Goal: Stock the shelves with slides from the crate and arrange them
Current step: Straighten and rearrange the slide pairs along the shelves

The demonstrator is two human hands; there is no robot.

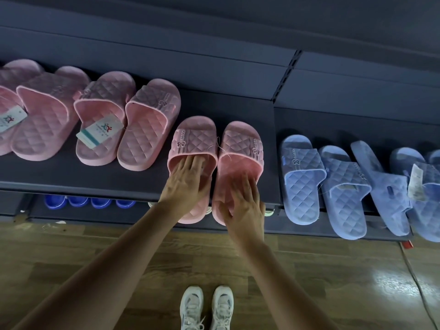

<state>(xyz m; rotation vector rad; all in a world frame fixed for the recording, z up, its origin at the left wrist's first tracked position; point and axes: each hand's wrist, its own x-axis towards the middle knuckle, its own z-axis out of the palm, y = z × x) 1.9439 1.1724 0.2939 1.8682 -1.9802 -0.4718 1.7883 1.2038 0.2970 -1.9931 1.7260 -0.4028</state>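
Two pink quilted slides lie side by side on the dark shelf [78, 177], heels hanging over its front edge. My left hand [187, 181] rests flat on the footbed of the left pink slide [194, 141], fingertips reaching under its strap. My right hand [245, 203], slightly blurred, lies with spread fingers on the footbed of the right pink slide [240, 151]. The crate is out of sight.
More pink slides [145, 129] with paper tags fill the shelf to the left. Several blue slides [302, 179] lie on the neighbouring shelf section at right. Blue shoes [78, 201] sit on a lower shelf. Below are wooden floor and my white sneakers [207, 308].
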